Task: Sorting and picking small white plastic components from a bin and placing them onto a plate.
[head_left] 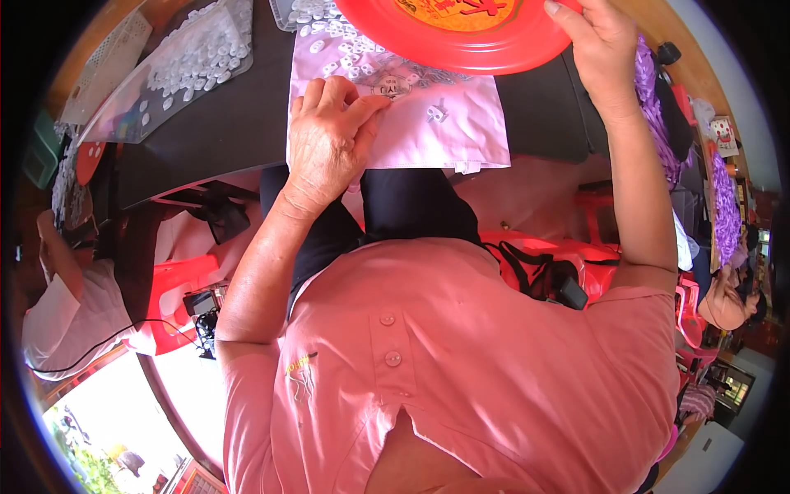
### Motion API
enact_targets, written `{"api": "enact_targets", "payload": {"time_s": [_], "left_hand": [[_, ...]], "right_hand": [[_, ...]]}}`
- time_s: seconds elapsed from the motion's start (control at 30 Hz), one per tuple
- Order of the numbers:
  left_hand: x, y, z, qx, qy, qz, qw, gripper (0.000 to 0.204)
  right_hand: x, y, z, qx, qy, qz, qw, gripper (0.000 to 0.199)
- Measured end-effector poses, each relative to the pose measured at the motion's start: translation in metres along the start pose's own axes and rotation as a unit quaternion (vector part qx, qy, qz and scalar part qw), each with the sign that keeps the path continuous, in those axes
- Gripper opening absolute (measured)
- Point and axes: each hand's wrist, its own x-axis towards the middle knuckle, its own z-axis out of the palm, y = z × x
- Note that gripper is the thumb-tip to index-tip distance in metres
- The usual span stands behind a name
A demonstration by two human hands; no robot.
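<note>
My right hand [605,45] grips the rim of a round red plate [494,62] with an orange printed centre, tilted over the far side of a pink cloth [469,136]. My left hand [329,132] is closed above the cloth, thumb and forefinger brought together; what lies between them, if anything, is too small to make out. Touching or just beside those fingertips is a clear round piece [392,87] with dark print. Small white oval pieces [350,62] lie beyond my left hand. Nearer the cloth's middle sits a small grey-and-white piece [436,113].
A clear plastic tray [123,123] of white oval pieces stands on the black table [239,115] to the left. Purple shredded material [650,107] hangs at the right. Red plastic stools [169,288] stand below. Other people sit at the far left and far right.
</note>
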Motion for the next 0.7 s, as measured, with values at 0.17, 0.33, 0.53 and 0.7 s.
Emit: {"api": "enact_targets", "payload": {"time_s": [0.17, 0.33, 0.53, 0.7], "left_hand": [[0.0, -0.001, 0.0, 0.003, -0.002, 0.002, 1.0, 0.018], [-0.001, -0.002, 0.0, 0.006, -0.001, -0.003, 1.0, 0.018], [0.001, 0.002, 0.0, -0.012, 0.0, -0.004, 1.0, 0.018], [-0.002, -0.004, 0.003, -0.005, 0.02, 0.009, 1.0, 0.016]], "right_hand": [[-0.004, -0.013, 0.001, 0.111, 0.004, 0.046, 0.993, 0.013], [-0.003, -0.007, 0.016, 0.317, 0.005, -0.038, 0.948, 0.014], [-0.005, -0.005, 0.034, 0.316, 0.023, -0.062, 0.946, 0.015], [-0.013, -0.025, 0.003, 0.104, 0.015, 0.074, 0.992, 0.014]]}}
